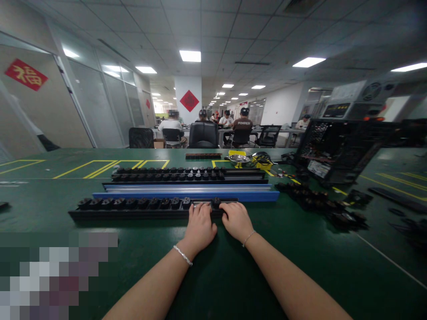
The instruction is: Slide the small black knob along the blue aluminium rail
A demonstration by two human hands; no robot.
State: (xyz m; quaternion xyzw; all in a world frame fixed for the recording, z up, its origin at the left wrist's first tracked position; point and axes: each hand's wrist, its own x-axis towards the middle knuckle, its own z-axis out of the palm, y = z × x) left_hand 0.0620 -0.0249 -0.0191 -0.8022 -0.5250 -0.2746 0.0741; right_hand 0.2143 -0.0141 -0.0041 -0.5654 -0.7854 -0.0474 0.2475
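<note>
A long black rail (133, 213) loaded with several small black round parts lies across the green table in front of me. My left hand (199, 226) and my right hand (236, 220) rest side by side at the rail's right end, fingers curled over its edge. What the fingers pinch is hidden. Behind it lie a blue rail (187, 195) with a silver strip and a second black rail (187, 175) full of the same parts.
A pile of loose black parts (320, 204) lies to the right. An open black computer case (336, 149) stands at the back right. A metal bowl (238, 158) sits behind the rails. Several people sit at desks far behind. Yellow lines mark the green table (233, 275).
</note>
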